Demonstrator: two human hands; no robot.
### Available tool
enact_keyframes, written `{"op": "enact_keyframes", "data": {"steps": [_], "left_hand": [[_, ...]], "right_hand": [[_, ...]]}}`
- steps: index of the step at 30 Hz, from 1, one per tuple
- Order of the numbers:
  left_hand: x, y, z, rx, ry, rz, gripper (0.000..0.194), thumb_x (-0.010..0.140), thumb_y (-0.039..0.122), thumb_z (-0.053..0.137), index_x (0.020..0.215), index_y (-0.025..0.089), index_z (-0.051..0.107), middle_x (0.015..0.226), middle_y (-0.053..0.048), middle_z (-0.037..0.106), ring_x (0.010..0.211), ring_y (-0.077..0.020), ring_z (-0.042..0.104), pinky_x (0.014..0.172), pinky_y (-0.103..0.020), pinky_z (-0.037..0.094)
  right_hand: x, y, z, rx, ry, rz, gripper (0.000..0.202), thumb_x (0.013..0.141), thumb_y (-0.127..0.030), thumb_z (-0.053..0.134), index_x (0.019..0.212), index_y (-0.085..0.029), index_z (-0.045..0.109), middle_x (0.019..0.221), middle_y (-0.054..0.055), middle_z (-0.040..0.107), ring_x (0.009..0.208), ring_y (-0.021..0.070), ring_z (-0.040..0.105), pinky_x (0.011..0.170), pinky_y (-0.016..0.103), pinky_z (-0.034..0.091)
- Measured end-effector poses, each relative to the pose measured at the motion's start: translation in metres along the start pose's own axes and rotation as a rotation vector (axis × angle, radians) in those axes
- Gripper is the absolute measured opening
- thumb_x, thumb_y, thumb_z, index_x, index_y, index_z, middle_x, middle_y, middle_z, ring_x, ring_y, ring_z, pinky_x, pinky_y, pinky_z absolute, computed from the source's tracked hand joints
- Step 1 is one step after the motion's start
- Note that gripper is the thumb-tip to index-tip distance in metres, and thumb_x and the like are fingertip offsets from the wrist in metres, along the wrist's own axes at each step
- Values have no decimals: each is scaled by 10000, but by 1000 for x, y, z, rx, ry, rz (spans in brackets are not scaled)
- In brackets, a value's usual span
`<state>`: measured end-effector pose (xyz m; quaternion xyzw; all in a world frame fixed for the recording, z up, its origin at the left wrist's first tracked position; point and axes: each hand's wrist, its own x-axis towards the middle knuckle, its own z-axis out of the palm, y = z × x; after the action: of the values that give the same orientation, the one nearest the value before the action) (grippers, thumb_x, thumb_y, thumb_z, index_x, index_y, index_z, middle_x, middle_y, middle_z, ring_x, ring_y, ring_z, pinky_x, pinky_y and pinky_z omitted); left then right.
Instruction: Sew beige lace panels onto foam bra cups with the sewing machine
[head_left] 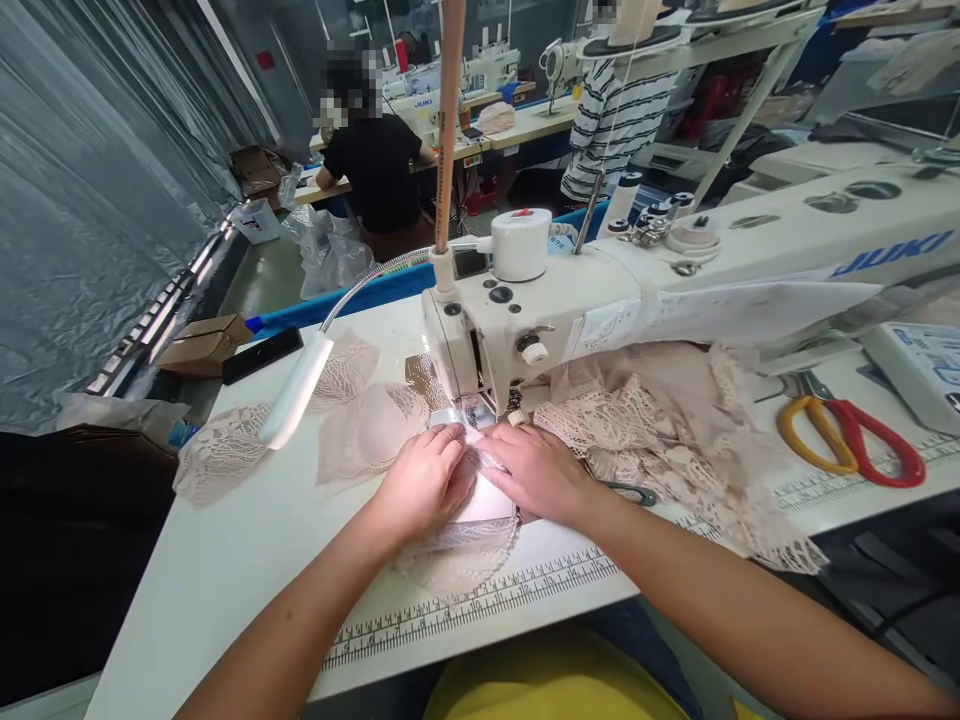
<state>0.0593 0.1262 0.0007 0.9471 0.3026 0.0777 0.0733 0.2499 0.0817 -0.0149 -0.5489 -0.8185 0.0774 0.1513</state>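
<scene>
A beige lace bra piece (456,566) lies under the needle area of the white sewing machine (461,345), its scalloped edge spread toward me. My left hand (426,474) presses and grips it on the left of the presser foot, fingers close together. On the other side, my right hand (534,470) pinches the same piece, fingertips close to the foot. The two hands nearly meet there, and they hide part of the cloth. Left of the machine lie a moulded bra cup piece (373,428) and more lace pieces (225,452). A heap of beige lace (660,420) rests to the right.
Scissors with yellow and red handles (847,440) lie at the right. Small dark-handled snips (634,493) sit beside my right wrist. A lit lamp (296,395) on a bent neck hangs over the left side, near a black phone (262,356). Two people sit farther back.
</scene>
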Motion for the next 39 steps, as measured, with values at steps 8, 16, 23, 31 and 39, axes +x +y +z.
{"op": "enact_keyframes", "data": {"steps": [8, 16, 23, 31, 39], "left_hand": [[3, -10, 1, 5, -52, 25, 511, 866, 360, 498, 1304, 97, 478, 1327, -176, 526, 1182, -307, 500, 972, -476, 450], [10, -19, 2, -16, -93, 66, 563, 858, 374, 503, 1316, 47, 487, 1339, -196, 513, 1212, -310, 484, 1038, -460, 410], [12, -24, -4, -34, -143, 80, 587, 872, 386, 481, 1345, 39, 461, 1320, -203, 526, 1195, -313, 496, 1031, -464, 418], [11, -35, -17, 46, -149, 188, 453, 829, 227, 482, 1260, 100, 541, 1287, -175, 552, 1194, -324, 486, 1032, -515, 376], [6, -16, -5, -22, 15, 174, 277, 889, 292, 472, 1089, 153, 603, 987, -118, 622, 939, -250, 568, 1013, -516, 364]], "right_hand": [[3, -1, 1, -48, -38, 29, 263, 895, -298, 529, 1106, -174, 624, 938, 48, 634, 834, 200, 554, 727, 322, 391], [4, 0, 2, -67, -42, 45, 265, 901, -286, 508, 1108, -161, 617, 956, 66, 638, 830, 209, 561, 694, 324, 391], [4, 0, 3, -60, -29, 55, 274, 894, -298, 524, 1118, -166, 607, 974, 79, 652, 863, 225, 575, 728, 336, 405], [4, 3, -1, 5, 1, 82, 211, 885, -154, 456, 970, -175, 648, 835, 56, 631, 758, 165, 560, 672, 278, 385], [1, 4, -1, 62, 56, 41, 296, 878, -115, 430, 1054, -187, 656, 803, 41, 630, 719, 156, 531, 643, 267, 371]]}}
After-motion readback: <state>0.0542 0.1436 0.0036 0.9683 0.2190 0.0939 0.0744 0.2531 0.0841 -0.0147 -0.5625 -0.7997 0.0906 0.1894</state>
